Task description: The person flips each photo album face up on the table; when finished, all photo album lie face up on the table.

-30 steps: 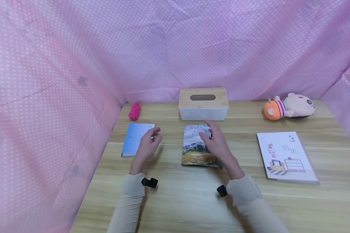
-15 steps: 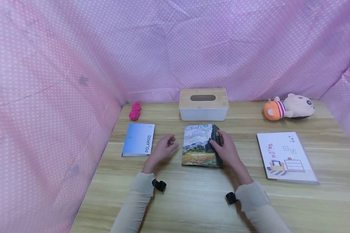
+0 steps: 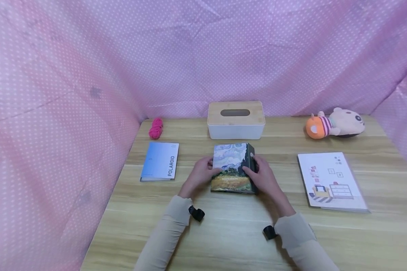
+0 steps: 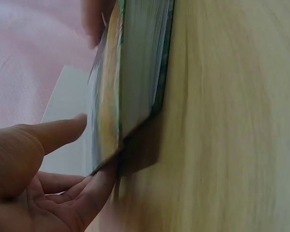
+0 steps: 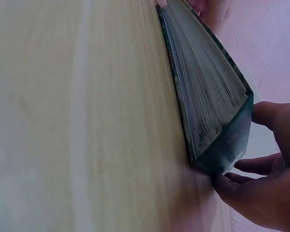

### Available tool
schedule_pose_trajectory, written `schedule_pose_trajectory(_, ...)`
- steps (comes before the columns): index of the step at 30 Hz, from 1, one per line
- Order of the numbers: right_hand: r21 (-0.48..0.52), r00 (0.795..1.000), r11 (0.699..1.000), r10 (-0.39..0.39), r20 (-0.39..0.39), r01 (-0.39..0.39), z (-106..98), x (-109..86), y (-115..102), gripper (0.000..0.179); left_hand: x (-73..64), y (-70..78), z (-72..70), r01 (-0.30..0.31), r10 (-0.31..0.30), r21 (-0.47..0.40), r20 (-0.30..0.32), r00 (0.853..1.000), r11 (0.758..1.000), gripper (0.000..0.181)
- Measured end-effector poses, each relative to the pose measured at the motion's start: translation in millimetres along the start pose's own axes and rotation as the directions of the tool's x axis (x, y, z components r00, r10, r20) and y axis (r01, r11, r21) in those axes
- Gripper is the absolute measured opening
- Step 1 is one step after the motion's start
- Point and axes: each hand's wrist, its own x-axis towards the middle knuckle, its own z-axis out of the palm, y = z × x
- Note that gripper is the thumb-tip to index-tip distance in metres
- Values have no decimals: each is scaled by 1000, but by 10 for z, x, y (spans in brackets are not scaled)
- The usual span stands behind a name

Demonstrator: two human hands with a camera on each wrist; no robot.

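A photo album (image 3: 230, 165) with a painted landscape cover lies closed on the wooden table, its dark spine to the right. My right hand (image 3: 263, 175) grips the spine side, thumb on the cover and fingers curled at the spine; the right wrist view shows the page edges (image 5: 203, 72). At the album's left edge is my left hand (image 3: 201, 173). Its fingers touch that edge in the left wrist view, while the straight thumb (image 4: 58, 133) reaches over the cover, seemingly a little apart from it. The album's underside is hidden.
A blue Polaroid album (image 3: 160, 161) lies to the left, below pink yarn (image 3: 156, 128). Behind the photo album stands a tissue box (image 3: 236, 126) with a wooden lid. On the right are a white illustrated album (image 3: 332, 180) and a plush toy (image 3: 337, 123). Pink dotted cloth (image 3: 203, 56) hangs behind.
My left hand has moved right, from beside the blue album to the photo album's left edge. My right hand has shifted from above the cover to the spine and taken hold there.
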Motion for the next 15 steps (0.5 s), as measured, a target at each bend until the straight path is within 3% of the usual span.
schedule_pose_trajectory(7,46,999,998,34,-9,-33,20,8,54,66,38,12,70,-28,28,27,6,1000,999,55)
schedule_pose_trajectory(10,105,999,993,52,-12,-50,14,-3,62,65,48,24,88,-47,47,53,9,999,997,50)
schedule_pose_trajectory(15,231,995,968,100,-5,-96,-20,-33,41,64,58,50,100,-65,64,107,14,998,992,62)
